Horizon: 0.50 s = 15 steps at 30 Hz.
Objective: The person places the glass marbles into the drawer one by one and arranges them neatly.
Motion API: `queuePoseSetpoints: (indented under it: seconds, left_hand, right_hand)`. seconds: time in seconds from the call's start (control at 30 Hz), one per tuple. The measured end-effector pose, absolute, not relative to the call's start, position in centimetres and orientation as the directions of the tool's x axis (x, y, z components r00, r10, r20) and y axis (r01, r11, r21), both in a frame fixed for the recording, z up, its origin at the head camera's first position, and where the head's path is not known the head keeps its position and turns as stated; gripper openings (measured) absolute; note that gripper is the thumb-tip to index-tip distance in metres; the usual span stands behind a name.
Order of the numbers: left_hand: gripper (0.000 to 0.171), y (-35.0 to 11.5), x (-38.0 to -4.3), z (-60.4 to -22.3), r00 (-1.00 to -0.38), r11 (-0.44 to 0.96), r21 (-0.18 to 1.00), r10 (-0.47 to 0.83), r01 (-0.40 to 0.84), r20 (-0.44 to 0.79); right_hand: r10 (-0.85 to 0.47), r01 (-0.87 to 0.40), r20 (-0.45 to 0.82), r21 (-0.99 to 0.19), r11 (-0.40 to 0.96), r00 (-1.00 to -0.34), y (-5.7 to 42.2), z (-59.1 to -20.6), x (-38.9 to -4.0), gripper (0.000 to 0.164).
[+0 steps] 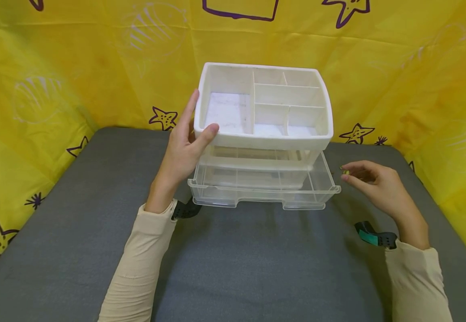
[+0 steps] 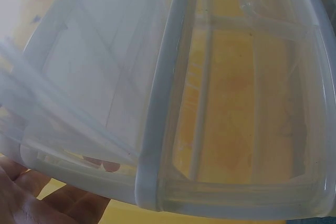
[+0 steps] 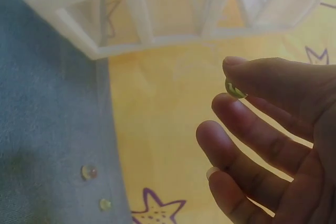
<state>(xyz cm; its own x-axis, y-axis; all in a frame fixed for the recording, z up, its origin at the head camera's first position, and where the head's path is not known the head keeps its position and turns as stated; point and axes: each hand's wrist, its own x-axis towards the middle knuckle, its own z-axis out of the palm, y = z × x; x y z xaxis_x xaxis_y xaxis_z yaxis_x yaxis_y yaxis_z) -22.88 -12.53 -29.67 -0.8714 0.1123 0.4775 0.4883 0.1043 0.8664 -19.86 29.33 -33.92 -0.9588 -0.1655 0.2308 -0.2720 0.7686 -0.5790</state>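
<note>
A white desktop organizer [image 1: 265, 142] with a divided top stands at the table's far side. Its clear drawer [image 1: 265, 195] sticks out at the front. My left hand [image 1: 180, 150] grips the organizer's left side, thumb over the front rim and fingers along the side; the left wrist view shows the frame [image 2: 152, 129] above those fingers. To the right of the drawer, my right hand [image 1: 378, 183] pinches a small green and clear marble [image 3: 234, 88] between thumb and finger. Two more marbles show in the right wrist view, a clear one [image 3: 89, 172] and a greenish one [image 3: 105, 204].
The organizer and both hands are over a dark grey table [image 1: 273, 268]. A yellow cloth [image 1: 96, 58] with sea-creature drawings hangs behind the table and along its sides. Dark straps [image 1: 378, 235] are on both wrists.
</note>
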Motion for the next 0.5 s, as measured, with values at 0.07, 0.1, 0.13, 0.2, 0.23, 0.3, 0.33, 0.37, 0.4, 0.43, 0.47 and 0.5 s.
queuePoseSetpoints:
  seconds: [0.07,0.1,0.13,0.2,0.23,0.3,0.33,0.37,0.4,0.43,0.47,0.5]
  left_hand:
    - [0.075,-12.5,-22.9,-29.7,-0.872,0.105,0.867,0.112,0.487,0.476]
    - [0.075,-12.5,-22.9,-29.7,-0.873,0.105,0.868,0.112,0.486,0.475]
    - [0.075,-12.5,-22.9,-29.7,-0.872,0.103,0.868,0.113,0.486,0.475]
    - [0.075,-12.5,-22.9,-29.7,-0.871,0.099,0.867,0.115,0.488,0.478]
    - [0.075,-12.5,-22.9,-29.7,-0.870,0.096,0.867,0.117,0.490,0.479]
    - [0.075,-12.5,-22.9,-29.7,-0.868,0.092,0.866,0.118,0.492,0.482]
    - [0.075,-12.5,-22.9,-29.7,-0.868,0.091,0.865,0.118,0.493,0.483]
    - [0.075,-12.5,-22.9,-29.7,-0.868,0.090,0.865,0.119,0.493,0.482]
    - [0.075,-12.5,-22.9,-29.7,-0.868,0.089,0.866,0.119,0.492,0.481]
    - [0.075,-12.5,-22.9,-29.7,-0.869,0.089,0.867,0.120,0.491,0.480]
    - [0.075,-12.5,-22.9,-29.7,-0.870,0.088,0.867,0.121,0.490,0.479]
    - [0.075,-12.5,-22.9,-29.7,-0.870,0.088,0.868,0.122,0.489,0.477]
  right_hand:
    - [-0.155,-0.271,0.242,-0.584,0.765,-0.958,29.0,-33.7,-19.7,0.025]
    - [-0.150,-0.272,0.249,-0.586,0.763,-0.957,28.8,-33.6,-19.7,0.024]
    - [-0.146,-0.274,0.257,-0.589,0.760,-0.956,28.6,-33.4,-19.6,0.024]
    - [-0.150,-0.290,0.275,-0.594,0.750,-0.950,28.3,-33.2,-19.4,0.025]
    - [-0.150,-0.296,0.283,-0.596,0.746,-0.947,28.2,-33.1,-19.4,0.025]
    - [-0.150,-0.303,0.292,-0.600,0.740,-0.945,28.0,-32.9,-19.2,0.025]
    - [-0.151,-0.307,0.296,-0.602,0.737,-0.943,27.9,-32.8,-19.2,0.025]
    - [-0.151,-0.310,0.300,-0.602,0.736,-0.942,27.8,-32.8,-19.1,0.025]
    - [-0.151,-0.313,0.304,-0.603,0.733,-0.941,27.8,-32.7,-19.0,0.024]
    - [-0.150,-0.316,0.310,-0.603,0.732,-0.939,27.7,-32.6,-19.0,0.024]
    - [-0.150,-0.321,0.316,-0.604,0.730,-0.937,27.6,-32.5,-18.9,0.024]
    - [-0.150,-0.325,0.322,-0.606,0.726,-0.935,27.6,-32.4,-18.8,0.024]
